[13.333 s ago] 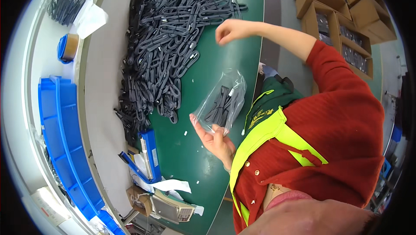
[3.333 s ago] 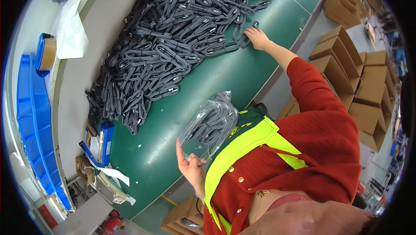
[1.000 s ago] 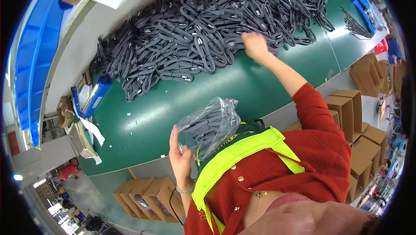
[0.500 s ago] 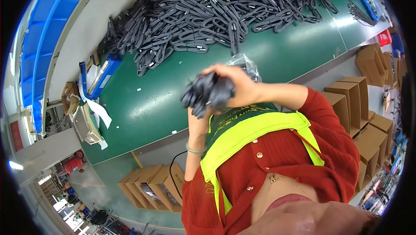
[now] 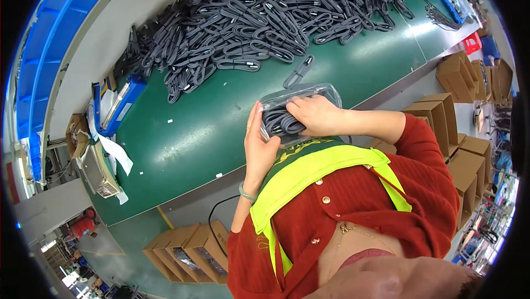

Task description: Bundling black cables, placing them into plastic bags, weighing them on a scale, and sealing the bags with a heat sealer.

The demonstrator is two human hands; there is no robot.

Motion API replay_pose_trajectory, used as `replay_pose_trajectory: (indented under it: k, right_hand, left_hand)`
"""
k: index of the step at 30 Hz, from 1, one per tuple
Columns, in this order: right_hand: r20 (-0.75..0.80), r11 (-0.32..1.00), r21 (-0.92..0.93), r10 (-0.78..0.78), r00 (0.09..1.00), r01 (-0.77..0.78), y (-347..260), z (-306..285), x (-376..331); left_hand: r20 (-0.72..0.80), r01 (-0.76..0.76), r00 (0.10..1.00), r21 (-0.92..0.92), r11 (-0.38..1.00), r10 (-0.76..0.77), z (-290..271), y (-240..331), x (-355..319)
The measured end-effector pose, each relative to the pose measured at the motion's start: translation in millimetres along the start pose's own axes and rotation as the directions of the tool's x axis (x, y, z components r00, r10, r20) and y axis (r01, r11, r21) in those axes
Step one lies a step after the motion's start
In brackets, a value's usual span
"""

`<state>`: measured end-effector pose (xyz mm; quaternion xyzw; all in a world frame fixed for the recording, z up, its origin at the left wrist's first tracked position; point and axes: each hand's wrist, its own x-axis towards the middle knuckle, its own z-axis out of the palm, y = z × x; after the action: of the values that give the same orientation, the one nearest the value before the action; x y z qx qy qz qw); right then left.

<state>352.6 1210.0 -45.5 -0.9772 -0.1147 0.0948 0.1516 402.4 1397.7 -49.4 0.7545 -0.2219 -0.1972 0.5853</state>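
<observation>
A clear plastic bag (image 5: 331, 94) lies at the table's near edge, close to my body. Inside its mouth sits a bundle of coiled dark grey cables (image 5: 280, 122). My left hand (image 5: 259, 144) grips the bag's left edge, thumb toward me and fingers upright along the plastic. My right hand (image 5: 317, 116) is closed over the right part of the bundle, its fingertips curled onto the coils; some fingers are hidden. One loose coiled cable (image 5: 300, 71) rests on the table just beyond the bag.
A large heap of coiled grey cables (image 5: 248, 28) covers the far side of the green table (image 5: 182, 144). Blue trays (image 5: 122, 103) and a scale-like device (image 5: 100, 169) stand at the left. Open cardboard boxes (image 5: 433, 114) are on the right, with more boxes (image 5: 190, 249) below the table's left part.
The cable bundle, held up in both hands before, is now down in the bag. My left hand has shifted to the bag's edge. A single coil now lies apart from the heap.
</observation>
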Motion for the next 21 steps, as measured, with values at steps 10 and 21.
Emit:
replay_pose_trajectory:
  k: [10, 21]
  right_hand:
    - [-0.264, 0.959, -0.114, -0.281, 0.923, 0.259, -3.1, 26.3, 28.9]
    - [0.253, 0.994, -0.065, -0.072, 0.965, 0.091, 37.1, -67.4, -27.6]
  left_hand:
    - [0.053, 0.133, 0.989, 0.058, 0.989, -0.136, -4.6, 14.6, 6.7]
    - [-0.053, 0.294, 0.946, -0.283, 0.913, -0.321, -11.1, 30.6, 8.6]
